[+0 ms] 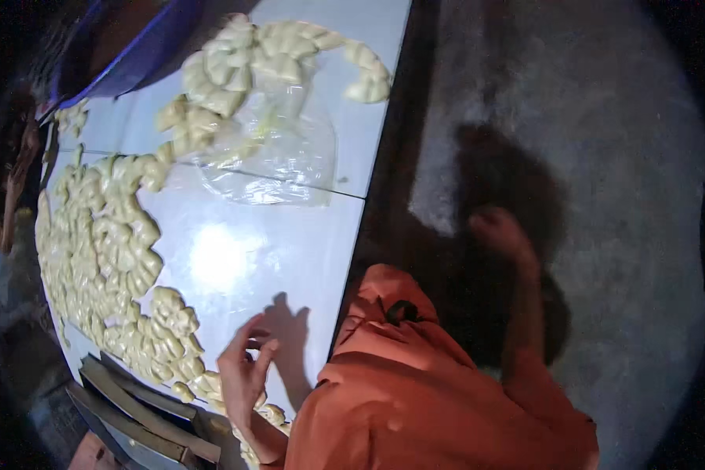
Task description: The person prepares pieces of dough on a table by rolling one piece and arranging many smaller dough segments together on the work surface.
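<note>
My left hand (246,368) hangs over the near part of a white tiled table (289,243), its thumb and fingers apart with nothing between them. Beside it, to the left, pale yellow plump pieces (117,243) lie spread in a thick, curving layer. More of these pieces (215,74) are heaped toward the far end, next to a clear plastic bag (282,168) lying flat on the tiles. Away from the table, my right hand (501,235) is out over the floor with its fingers curled in; it is slightly blurred, and nothing shows in it.
A large blue-rimmed tub (125,55) stands beyond the table's far left. Dark curved slats (141,415) adjoin the near left corner. Grey concrete floor (603,172) stretches along the right, with my shadow on it. My orange clothing covers the lower middle of the view.
</note>
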{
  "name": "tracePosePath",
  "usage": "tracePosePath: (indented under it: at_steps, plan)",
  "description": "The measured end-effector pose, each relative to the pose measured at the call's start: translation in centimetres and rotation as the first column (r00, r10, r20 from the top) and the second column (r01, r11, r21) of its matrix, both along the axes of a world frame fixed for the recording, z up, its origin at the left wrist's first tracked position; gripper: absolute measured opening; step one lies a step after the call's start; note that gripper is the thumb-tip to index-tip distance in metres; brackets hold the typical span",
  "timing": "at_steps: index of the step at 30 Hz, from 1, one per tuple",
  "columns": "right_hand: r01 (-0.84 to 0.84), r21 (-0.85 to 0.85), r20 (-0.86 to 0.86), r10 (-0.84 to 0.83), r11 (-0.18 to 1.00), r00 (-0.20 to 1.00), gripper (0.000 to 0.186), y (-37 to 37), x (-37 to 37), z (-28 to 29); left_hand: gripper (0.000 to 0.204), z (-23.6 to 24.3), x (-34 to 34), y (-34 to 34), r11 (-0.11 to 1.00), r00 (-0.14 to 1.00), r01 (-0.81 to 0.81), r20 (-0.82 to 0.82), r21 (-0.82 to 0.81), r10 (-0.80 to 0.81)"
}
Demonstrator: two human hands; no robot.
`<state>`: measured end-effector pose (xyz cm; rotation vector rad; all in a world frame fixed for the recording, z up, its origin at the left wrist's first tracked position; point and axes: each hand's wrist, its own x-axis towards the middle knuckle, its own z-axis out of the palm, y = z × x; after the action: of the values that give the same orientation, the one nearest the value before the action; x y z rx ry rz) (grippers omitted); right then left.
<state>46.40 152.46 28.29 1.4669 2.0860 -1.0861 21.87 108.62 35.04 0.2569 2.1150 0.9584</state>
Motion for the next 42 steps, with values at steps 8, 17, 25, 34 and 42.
tracePosePath:
  at_steps: [8,17,25,34,42]
  plan:
    - [-0.369,-0.035,-0.203,0.354,0.929,0.913,0.028,-11.2,11.0,-18.9,0.046,-1.7,3.4,-3.3,0.994,0.999,-0.037,-0.027,0.107,0.04]
    - [-0.536,0.394,-0.267,0.651,0.746,0.71,0.023,-3.3,-10.9,-0.6,0.047,-2.0,3.5,-2.0,0.99,0.984,-0.047,-0.162,0.131,0.068]
    - [-0.636,0.561,-0.282,0.845,0.53,0.455,0.035,-4.0,-28.7,5.7,0.057,-4.6,-4.8,6.6,0.931,0.894,-0.317,-0.272,0.18,0.356]
    - [-0.764,0.631,-0.121,0.99,0.134,0.073,0.052,-8.1,-32.1,-2.3,0.036,-9.8,-11.0,12.1,0.9,0.706,-0.417,-0.577,0.129,0.41]
    - [-0.533,0.792,-0.318,0.946,0.299,0.057,0.039,-11.6,-33.3,-2.6,0.038,-7.6,-7.4,8.5,0.823,0.785,-0.521,-0.249,0.228,0.567]
